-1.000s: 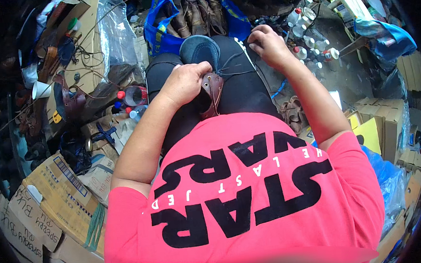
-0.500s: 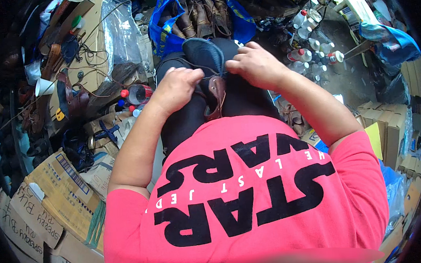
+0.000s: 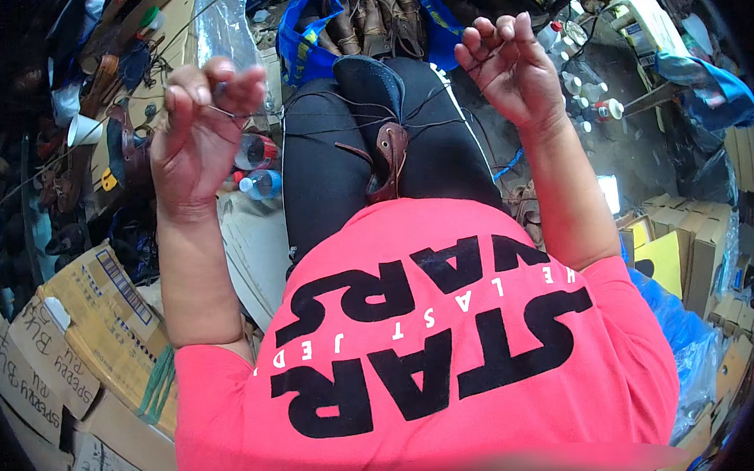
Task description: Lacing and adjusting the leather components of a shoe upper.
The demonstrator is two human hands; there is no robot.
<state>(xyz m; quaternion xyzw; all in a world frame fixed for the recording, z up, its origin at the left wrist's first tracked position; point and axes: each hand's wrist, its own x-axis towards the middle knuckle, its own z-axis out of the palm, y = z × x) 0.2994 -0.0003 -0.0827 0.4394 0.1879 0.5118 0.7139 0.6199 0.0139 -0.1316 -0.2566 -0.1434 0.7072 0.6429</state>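
A brown leather shoe (image 3: 391,145) with a dark sole (image 3: 368,82) is wedged between my thighs, sole end away from me. Dark thread (image 3: 439,125) runs out from both sides of the shoe across my black trousers. My left hand (image 3: 202,130) is raised off to the left, its fingers curled round a strand and partly smeared by motion. On the far right my right hand (image 3: 516,73) is lifted palm up, fingers bent in around the thread's other side. Where the strands meet the fingers is hard to make out.
Past my knees stands a blue bag (image 3: 301,46) with several brown shoes (image 3: 373,24) in it. Several plastic bottles (image 3: 597,92) stand at right. Cardboard boxes (image 3: 98,326) lie at left, near a bottle with a blue label (image 3: 262,184) and a white cup (image 3: 84,130).
Both hands have swung apart from the shoe, left hand to the left, right hand to the right and up. The thread now stretches out on both sides.
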